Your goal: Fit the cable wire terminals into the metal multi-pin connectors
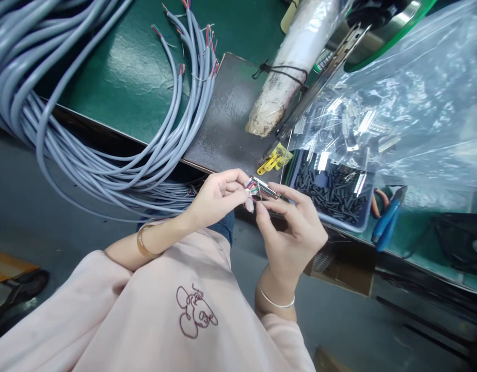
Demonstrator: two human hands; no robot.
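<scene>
Between my two hands, just off the table edge, is a metal multi-pin cable connector (266, 189) with thin coloured wires (254, 187) at its left end. My left hand (222, 196) pinches the wires close to the connector, its fingertips closed around them. The thumb and fingers of my right hand (290, 219) are closed about the connector's right side. What lies right under the fingertips is hidden. Grey cables (118, 170) run in a thick bundle to the left of my left hand, with stripped, coloured ends (211, 46) lying on the green table.
A blue tray (362, 219) holds small black tubes (327, 194); a plastic bag of connectors (350, 129) overlaps it. Cutters (389, 219) with blue handles lie to its right. A yellow tool (275, 159), a wrapped roll (283, 72) and a metal bar (319, 82) stand behind my hands.
</scene>
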